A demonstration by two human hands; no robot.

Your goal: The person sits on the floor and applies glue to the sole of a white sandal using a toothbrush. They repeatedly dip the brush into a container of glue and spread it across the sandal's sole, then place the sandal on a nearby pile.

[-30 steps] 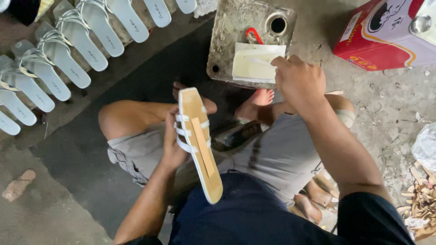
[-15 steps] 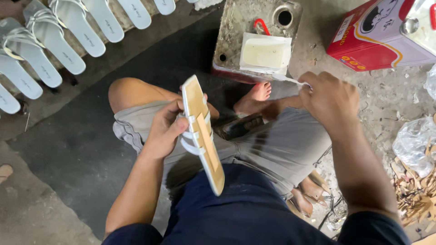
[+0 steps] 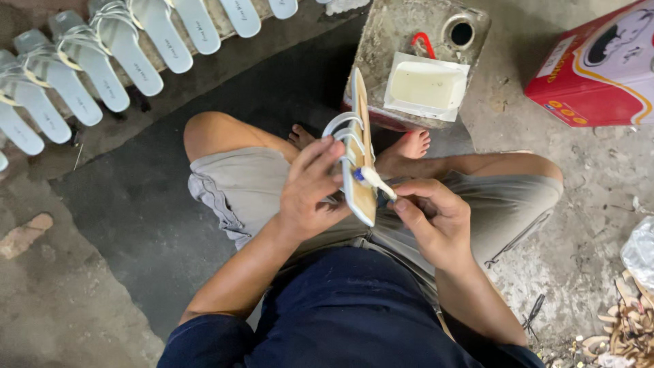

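Observation:
My left hand (image 3: 310, 187) grips a pale sandal sole (image 3: 361, 136) with white straps, held on edge above my lap so its tan underside faces right. My right hand (image 3: 432, 218) holds a small brush (image 3: 375, 180) whose white-coated tip touches the sole's lower end. Just beyond the sole, a white square tray of pale glue (image 3: 426, 85) rests on a grimy metal can (image 3: 388, 48). I sit cross-legged on the floor in grey shorts.
A row of several pale blue sandals (image 3: 116, 54) lies along the upper left. A red cardboard box (image 3: 599, 68) stands at the upper right. Scraps and debris (image 3: 627, 327) lie at the lower right beside a clear plastic bag (image 3: 642, 252).
My right hand came back from the glue tray toward my lap and brought the brush to the sole. The left hand turned the sole more upright and lifted it toward the can.

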